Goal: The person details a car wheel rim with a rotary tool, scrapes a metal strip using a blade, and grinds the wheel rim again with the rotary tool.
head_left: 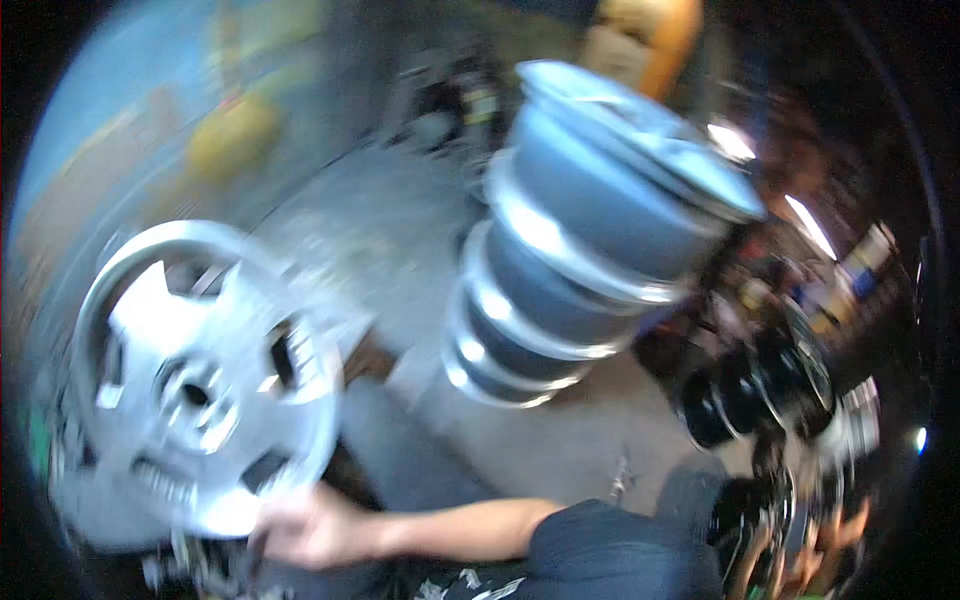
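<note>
While grey floor (360, 215) fills mid-view, a stack of silver rims (600, 220) stands on it, nearer its right edge, tilted in view. Silver wheel (215, 315) sits by the floor's left edge, face toward the camera; can't see its support. Black rims (740, 390) at the floor's right edge. From a dark sleeve (620, 550), right hand (310, 530) touches the wheel's lower rim; too blurred to tell if gripping. Left hand's grip: can't tell, out of view.
</note>
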### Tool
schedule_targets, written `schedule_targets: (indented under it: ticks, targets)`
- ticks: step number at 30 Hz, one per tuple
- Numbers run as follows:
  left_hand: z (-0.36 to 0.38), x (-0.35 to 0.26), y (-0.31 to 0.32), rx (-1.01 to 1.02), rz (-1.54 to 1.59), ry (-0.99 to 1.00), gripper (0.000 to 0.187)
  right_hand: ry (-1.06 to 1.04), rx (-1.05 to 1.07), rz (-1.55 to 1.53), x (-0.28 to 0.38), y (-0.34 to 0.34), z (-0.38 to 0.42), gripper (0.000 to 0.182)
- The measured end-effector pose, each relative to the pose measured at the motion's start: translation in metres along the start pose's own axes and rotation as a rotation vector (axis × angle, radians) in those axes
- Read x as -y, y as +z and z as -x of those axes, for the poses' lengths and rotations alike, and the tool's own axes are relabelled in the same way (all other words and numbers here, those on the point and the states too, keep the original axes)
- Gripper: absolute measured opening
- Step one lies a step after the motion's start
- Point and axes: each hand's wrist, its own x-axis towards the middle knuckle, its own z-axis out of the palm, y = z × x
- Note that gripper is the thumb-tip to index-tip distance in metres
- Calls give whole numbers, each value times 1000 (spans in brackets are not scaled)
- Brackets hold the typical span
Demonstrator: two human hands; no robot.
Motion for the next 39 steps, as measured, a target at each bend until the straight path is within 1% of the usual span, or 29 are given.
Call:
schedule_targets:
  ticks: [1, 2, 3, 4, 5, 6, 8, 9, 11, 12, 14, 16, 18, 19, 21, 22, 23, 25, 26, 28, 29, 30, 32, 34, 39]
  targets:
    - [-1, -5, 4, -96, 88, -94, 23, 168, -203, -85, 8, -11, 3, 28]
    - [2, -6, 12, -124, 226, -118, 29, 400, -246, -181, 14, -31, 1, 29]
    - [6, -8, 22, -156, 365, -138, 39, 563, -301, -143, -14, -39, 4, 33]
    - [6, -20, 29, -136, 289, -81, 34, 690, -341, -446, -34, -40, 12, 37]
    - [5, -24, 32, -82, 396, -76, 29, 829, -407, -726, -51, -37, 28, 34]
    - [2, 5, 28, -84, 286, -4, 28, 948, -395, -820, -63, -35, 46, 28]
    - [1, -15, 36, -19, 537, -76, 22, 1065, -295, -948, -67, -25, 69, 27]
    - [0, -19, 40, -35, 537, -64, 19, 1090, -255, -960, -62, -18, 65, 27]
    - [0, -20, 42, -39, 531, -48, 17, 1053, -216, -795, -42, -6, 61, 22]
    - [1, -20, 42, -52, 526, -57, 17, 1064, -205, -801, -35, -1, 57, 22]
    - [3, -21, 42, -26, 531, -47, 16, 663, -11, -178, -21, 8, 43, 19]
    - [3, -22, 41, -30, 560, -45, 14, 253, 93, 139, -9, 9, 28, 17]
    - [5, -25, 41, -9, 582, -50, 12, 18, 105, 248, -3, 15, 17, 19]
    - [5, -28, 41, -16, 592, -65, 10, 19, 106, 244, 0, 17, 12, 19]
    - [7, -30, 41, -10, 619, -63, 12, -200, 152, 367, 5, 21, 4, 24]
    - [8, -31, 40, -4, 649, -58, 13, -199, 153, 362, 7, 21, 1, 24]
    - [8, -32, 41, -7, 647, -62, 13, -271, 208, 401, 9, 21, -2, 25]
    - [9, -32, 43, -42, 610, 55, 14, -396, 278, 464, 7, 21, -3, 29]
    - [10, -31, 42, -44, 610, 47, 14, -390, 281, 460, 7, 20, -3, 29]
    - [11, -31, 42, -54, 536, 102, 17, -514, 303, 521, 8, 18, -4, 30]
    - [11, -32, 42, -53, 536, 96, 17, -554, 308, 538, 6, 18, -3, 30]
    - [12, -35, 42, -50, 538, 75, 18, -546, 309, 537, 5, 18, -2, 30]
    - [13, -39, 42, -45, 542, 47, 19, -631, 289, 559, 3, 19, -3, 28]
    - [13, -40, 41, -33, 445, 60, 19, -639, 284, 568, 3, 20, -2, 28]
    - [13, -40, 42, -46, 378, 60, 16, -659, 269, 583, 1, 21, -2, 29]
